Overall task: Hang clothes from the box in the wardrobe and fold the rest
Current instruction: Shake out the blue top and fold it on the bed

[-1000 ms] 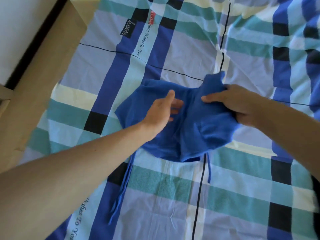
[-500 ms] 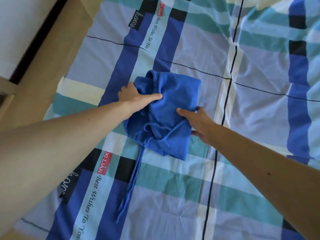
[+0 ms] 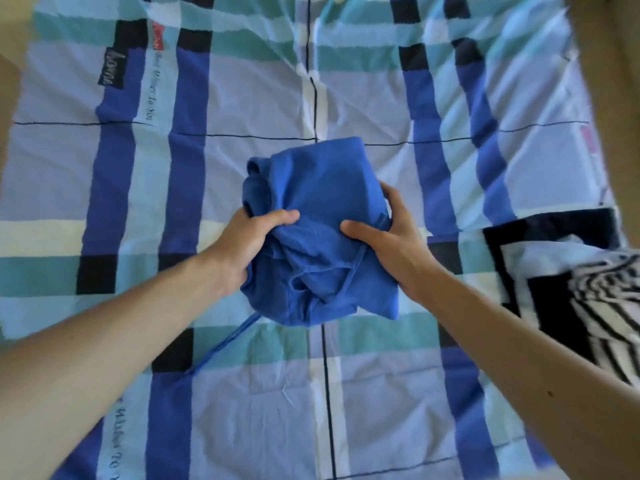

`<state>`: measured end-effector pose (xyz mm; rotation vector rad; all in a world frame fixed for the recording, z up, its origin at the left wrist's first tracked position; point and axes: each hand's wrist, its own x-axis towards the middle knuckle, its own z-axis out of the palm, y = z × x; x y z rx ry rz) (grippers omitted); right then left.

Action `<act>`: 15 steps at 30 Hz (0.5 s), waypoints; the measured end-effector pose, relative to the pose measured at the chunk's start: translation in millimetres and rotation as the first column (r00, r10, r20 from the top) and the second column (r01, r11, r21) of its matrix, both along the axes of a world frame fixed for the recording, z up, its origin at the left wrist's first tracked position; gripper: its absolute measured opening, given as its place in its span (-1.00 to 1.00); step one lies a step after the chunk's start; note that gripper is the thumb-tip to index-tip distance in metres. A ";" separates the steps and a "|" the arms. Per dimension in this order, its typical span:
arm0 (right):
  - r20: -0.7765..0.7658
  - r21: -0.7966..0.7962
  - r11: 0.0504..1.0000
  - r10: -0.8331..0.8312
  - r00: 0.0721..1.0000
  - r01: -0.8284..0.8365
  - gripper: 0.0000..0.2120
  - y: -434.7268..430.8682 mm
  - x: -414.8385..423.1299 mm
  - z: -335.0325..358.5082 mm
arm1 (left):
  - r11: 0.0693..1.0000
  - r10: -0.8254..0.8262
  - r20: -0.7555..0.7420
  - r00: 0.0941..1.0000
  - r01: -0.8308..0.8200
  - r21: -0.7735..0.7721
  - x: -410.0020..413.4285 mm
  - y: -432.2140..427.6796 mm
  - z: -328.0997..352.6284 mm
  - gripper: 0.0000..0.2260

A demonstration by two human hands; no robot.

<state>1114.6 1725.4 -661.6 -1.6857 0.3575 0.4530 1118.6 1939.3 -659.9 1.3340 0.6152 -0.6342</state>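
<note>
Near side of blue garment (image 3: 322, 188): open stretch of checked bedsheet (image 3: 242, 427). Blue cord (image 3: 225, 344) trails from garment's near-left edge across sheet.

Left hand (image 3: 247, 244) grips garment's left side, thumb on top, fingers curled under bunched cloth. Right hand (image 3: 391, 237) grips its right side, thumb pressed on top, fingers wrapped round edge (second cord runs beside this hand).

Garment bunched, roughly folded, at sheet's middle.

Right of garment, apart from it: heap of black-and-white striped clothing (image 3: 606, 299).

Beyond garment: bare wrinkled sheet.

Far right of garment: tan surface (image 3: 609, 64) at sheet's edge (box or frame, cannot tell).
</note>
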 end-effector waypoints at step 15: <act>0.093 -0.384 0.886 -0.242 0.966 0.259 -0.34 -403.0 -132.0 156.5 | 0.973 -0.071 0.179 0.981 0.108 -0.206 -97.5 -432.5 96.1 -0.46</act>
